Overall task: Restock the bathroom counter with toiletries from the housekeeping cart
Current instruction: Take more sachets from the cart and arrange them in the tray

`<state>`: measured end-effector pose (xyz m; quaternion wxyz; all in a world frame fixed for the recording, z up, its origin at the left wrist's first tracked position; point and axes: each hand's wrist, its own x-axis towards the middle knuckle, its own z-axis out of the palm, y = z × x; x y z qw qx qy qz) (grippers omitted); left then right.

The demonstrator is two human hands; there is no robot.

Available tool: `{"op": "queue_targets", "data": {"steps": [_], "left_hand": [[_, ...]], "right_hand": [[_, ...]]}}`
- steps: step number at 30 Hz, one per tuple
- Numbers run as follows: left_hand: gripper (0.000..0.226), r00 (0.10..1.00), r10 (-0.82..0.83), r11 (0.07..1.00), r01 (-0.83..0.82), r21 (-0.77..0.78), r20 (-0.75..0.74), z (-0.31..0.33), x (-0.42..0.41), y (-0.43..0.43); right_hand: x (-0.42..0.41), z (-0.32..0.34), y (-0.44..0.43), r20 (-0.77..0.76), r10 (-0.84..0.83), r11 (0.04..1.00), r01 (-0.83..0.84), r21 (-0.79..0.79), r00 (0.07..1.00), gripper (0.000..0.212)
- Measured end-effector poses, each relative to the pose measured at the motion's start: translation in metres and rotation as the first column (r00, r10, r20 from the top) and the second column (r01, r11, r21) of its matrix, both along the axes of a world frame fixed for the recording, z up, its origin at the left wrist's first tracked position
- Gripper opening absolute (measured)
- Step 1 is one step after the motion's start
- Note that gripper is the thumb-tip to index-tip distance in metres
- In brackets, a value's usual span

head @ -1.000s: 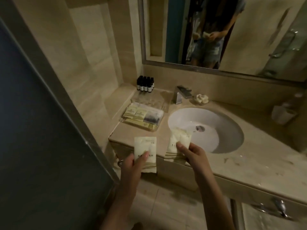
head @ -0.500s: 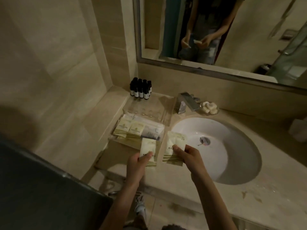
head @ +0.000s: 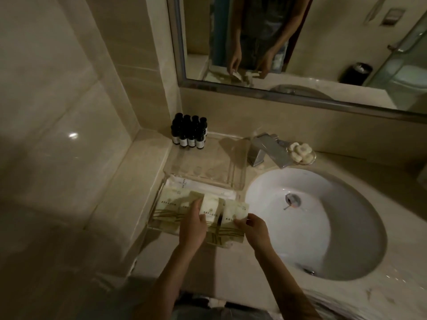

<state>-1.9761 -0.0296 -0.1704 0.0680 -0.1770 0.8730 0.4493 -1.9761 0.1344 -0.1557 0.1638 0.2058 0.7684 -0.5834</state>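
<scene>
- Left hand (head: 193,224) pinches a small cream toiletry packet (head: 209,210), thumb on its face and fingers under it, over the near end of the clear acrylic tray (head: 151,221).
- Right hand (head: 254,229), just beside the left, pinches the near corner of a second packet (head: 235,214) between thumb and fingertips. This one lies at the tray's right edge.
- Both forearms cross the front edge of the counter (head: 231,271), and a broad strip of stone shows between that edge and the tray's near rim.
- The tray sits at the counter's left end, with its left side close against the raised tiled ledge (head: 138,192). Only a narrow strip of counter separates its right edge from the rim of the sink basin (head: 335,239).
- Stocked packets (head: 171,204) fill the tray's left part, and long white sachets (head: 208,188) lie across behind them.
- The tray's rear section (head: 203,169) runs back towards the wall.
- Dark bottles (head: 189,132) stand upright in a tight cluster in the counter's back left corner.
- A chrome faucet (head: 268,151) stands at the back edge behind the basin, with a soap dish (head: 301,152) just to its right.
- The mirror (head: 335,31) begins above the backsplash.
</scene>
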Motion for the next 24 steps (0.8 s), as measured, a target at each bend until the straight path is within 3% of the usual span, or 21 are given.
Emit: {"op": "queue_targets", "data": {"steps": [8, 11, 15, 21, 24], "left_hand": [[0.057, 0.985, -0.081, 0.935, 0.023, -0.353, -0.153, -0.004, 0.006, 0.002], [0.052, 0.955, -0.243, 0.896, 0.154, -0.416, -0.172, -0.006, 0.011, 0.002], [0.051, 0.873, -0.488, 0.790, 0.445, -0.421, 0.007, -0.018, 0.017, 0.008], [0.095, 0.892, -0.438, 0.773, 0.438, -0.459, 0.112, -0.039, 0.019, 0.013], [0.100, 0.898, -0.416, 0.775, 0.433, -0.461, 0.144, -0.040, 0.018, 0.018]], "right_hand": [[-0.010, -0.020, -0.003, -0.043, 0.002, 1.000, -0.001, 0.024, 0.999, 0.022], [-0.011, -0.026, -0.005, -0.037, -0.001, 1.000, 0.001, -0.004, 0.999, 0.023], [-0.009, -0.030, -0.006, -0.044, 0.013, 0.999, -0.012, 0.033, 0.999, 0.024], [-0.007, -0.042, -0.006, -0.087, 0.061, 0.990, -0.049, 0.133, 0.994, 0.021], [-0.007, -0.044, -0.009, -0.117, 0.065, 0.974, -0.038, 0.222, 0.991, 0.022]]}}
